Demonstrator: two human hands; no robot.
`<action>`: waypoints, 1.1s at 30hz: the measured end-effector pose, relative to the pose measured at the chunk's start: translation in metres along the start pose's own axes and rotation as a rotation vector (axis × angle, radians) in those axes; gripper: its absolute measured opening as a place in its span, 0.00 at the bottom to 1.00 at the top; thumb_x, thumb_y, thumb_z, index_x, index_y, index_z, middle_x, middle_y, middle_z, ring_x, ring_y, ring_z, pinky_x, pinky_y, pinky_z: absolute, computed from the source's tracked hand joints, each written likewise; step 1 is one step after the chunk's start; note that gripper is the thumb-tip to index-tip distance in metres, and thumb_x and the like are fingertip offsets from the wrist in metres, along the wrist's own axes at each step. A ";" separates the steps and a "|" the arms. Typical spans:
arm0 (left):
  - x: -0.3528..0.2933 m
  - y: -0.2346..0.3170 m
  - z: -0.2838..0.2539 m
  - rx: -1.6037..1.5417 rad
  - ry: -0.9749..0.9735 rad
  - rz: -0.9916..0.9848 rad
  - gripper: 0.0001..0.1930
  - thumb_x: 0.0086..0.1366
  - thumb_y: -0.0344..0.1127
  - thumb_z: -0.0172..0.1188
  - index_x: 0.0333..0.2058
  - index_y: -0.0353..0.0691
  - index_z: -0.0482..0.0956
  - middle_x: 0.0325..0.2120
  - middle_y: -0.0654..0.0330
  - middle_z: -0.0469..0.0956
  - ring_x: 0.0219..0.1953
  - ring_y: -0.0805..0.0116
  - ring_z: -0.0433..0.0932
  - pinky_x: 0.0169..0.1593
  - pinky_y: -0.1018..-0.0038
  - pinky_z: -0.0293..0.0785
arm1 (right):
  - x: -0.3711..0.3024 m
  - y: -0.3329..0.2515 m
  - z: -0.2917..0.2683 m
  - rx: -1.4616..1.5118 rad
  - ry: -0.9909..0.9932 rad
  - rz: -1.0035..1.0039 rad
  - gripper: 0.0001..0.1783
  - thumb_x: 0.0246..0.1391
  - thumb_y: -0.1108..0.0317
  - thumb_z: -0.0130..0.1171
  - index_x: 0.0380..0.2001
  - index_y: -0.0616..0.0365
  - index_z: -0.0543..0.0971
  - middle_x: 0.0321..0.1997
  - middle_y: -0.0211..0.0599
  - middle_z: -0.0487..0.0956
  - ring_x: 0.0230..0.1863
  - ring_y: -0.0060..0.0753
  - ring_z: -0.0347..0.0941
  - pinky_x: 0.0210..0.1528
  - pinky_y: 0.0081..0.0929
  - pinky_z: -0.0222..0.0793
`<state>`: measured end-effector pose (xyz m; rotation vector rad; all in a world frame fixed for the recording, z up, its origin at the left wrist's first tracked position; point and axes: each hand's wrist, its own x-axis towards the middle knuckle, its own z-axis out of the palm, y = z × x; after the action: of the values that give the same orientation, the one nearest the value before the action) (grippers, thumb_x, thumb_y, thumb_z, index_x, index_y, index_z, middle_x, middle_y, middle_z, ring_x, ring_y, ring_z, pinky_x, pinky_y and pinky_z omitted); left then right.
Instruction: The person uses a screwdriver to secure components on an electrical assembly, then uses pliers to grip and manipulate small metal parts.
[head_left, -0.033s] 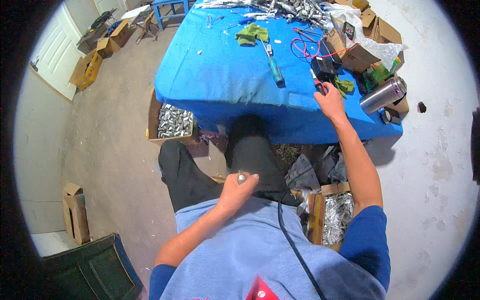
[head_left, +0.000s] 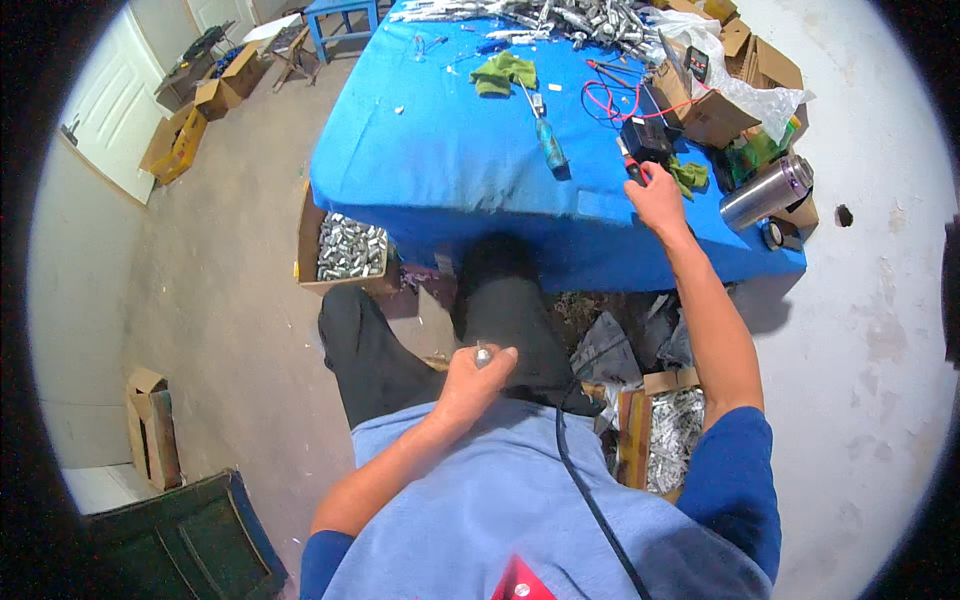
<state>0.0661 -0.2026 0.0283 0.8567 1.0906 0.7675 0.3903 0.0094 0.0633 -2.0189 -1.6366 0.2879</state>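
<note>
My left hand (head_left: pixel 472 385) is closed above my lap, in front of my dark trousers. It grips a small silver cylindrical metal part (head_left: pixel 483 357), whose rounded end shows at the thumb. Over the right front of the blue-covered table (head_left: pixel 450 160), my right hand (head_left: pixel 657 198) is closed round a tool with a red and black handle (head_left: pixel 635 172); its exact kind does not show. Just beyond that tool stands a black box (head_left: pixel 648 137), and a green cloth (head_left: pixel 689 175) lies to its right. A screwdriver with a teal handle (head_left: pixel 550 145) rests farther left.
Silver metal parts (head_left: pixel 590 20) are heaped at the table's far end. Another green cloth (head_left: pixel 503 73), red and black wires (head_left: pixel 612 98), a cardboard box (head_left: pixel 715 115) and a steel flask (head_left: pixel 765 190) occupy the tabletop. Boxes of metal parts (head_left: pixel 350 247) stand below; a black cord (head_left: pixel 590 490) crosses my lap.
My right hand and its red and black tool have shifted very slightly to the left. My left hand keeps its grip on the metal part.
</note>
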 end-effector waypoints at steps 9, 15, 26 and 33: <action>0.026 0.007 0.002 0.039 0.149 0.062 0.16 0.66 0.41 0.59 0.21 0.47 0.67 0.15 0.72 0.62 0.17 0.82 0.57 0.20 0.78 0.52 | 0.034 -0.026 0.048 -0.162 0.411 -0.230 0.17 0.50 0.57 0.61 0.37 0.59 0.79 0.40 0.49 0.81 0.40 0.55 0.77 0.43 0.50 0.70; 0.013 0.014 0.004 -0.206 -0.034 -0.083 0.15 0.63 0.38 0.61 0.20 0.47 0.67 0.14 0.70 0.62 0.15 0.79 0.58 0.19 0.77 0.51 | -0.114 -0.099 0.052 0.849 -0.636 -0.233 0.12 0.59 0.65 0.54 0.29 0.57 0.83 0.28 0.33 0.80 0.30 0.26 0.74 0.34 0.29 0.72; -0.013 0.011 0.017 -0.411 -0.356 -0.232 0.13 0.64 0.39 0.59 0.22 0.47 0.67 0.15 0.69 0.63 0.15 0.76 0.64 0.17 0.78 0.55 | -0.262 -0.086 0.114 1.311 -0.920 -0.285 0.22 0.66 0.47 0.46 0.36 0.56 0.75 0.30 0.30 0.76 0.30 0.25 0.71 0.34 0.26 0.71; -0.013 -0.008 0.008 -0.196 -0.455 -0.162 0.19 0.67 0.40 0.58 0.18 0.47 0.62 0.11 0.69 0.59 0.13 0.77 0.58 0.17 0.78 0.51 | -0.276 -0.065 0.151 1.579 -1.243 0.359 0.19 0.64 0.52 0.47 0.25 0.54 0.73 0.22 0.26 0.71 0.23 0.21 0.66 0.25 0.25 0.64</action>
<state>0.0711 -0.2196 0.0286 0.7201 0.6587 0.5008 0.1955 -0.2064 -0.0734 -0.6733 -0.7155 2.3385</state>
